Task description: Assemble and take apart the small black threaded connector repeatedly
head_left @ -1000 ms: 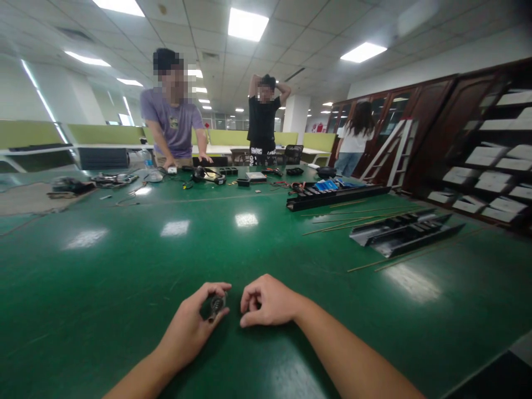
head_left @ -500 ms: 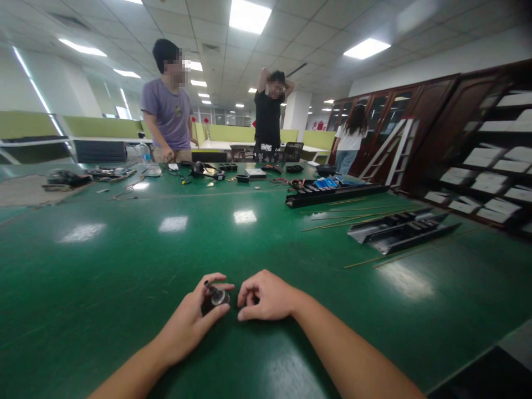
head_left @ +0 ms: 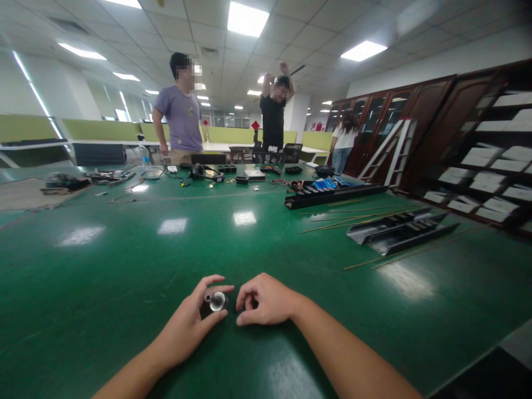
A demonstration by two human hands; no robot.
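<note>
My left hand (head_left: pixel 189 318) is low over the green table (head_left: pixel 137 266), thumb and fingers curved around a small metal part (head_left: pixel 218 302). This part has a round, shiny disc-like face and a short narrow tube at its left side. It sits between the thumb and the fingers. My right hand (head_left: pixel 266 302) rests just to the right, apart from the part. Its fingers are loosely curled, with a gap between thumb and forefinger, and nothing shows in them.
Black metal channels (head_left: pixel 399 235) and thin rods (head_left: pixel 328 224) lie on the right. Across the far side are cables, a black headset (head_left: pixel 205 173), small black trays (head_left: pixel 226 168) and a bottle (head_left: pixel 144 155). Two people stand beyond; another is near the cabinets and a white ladder (head_left: pixel 401 152).
The metal part has turned, so its round face now points more toward me. My hands have barely moved. The person in purple has shifted right; the person in black has raised their arms higher.
</note>
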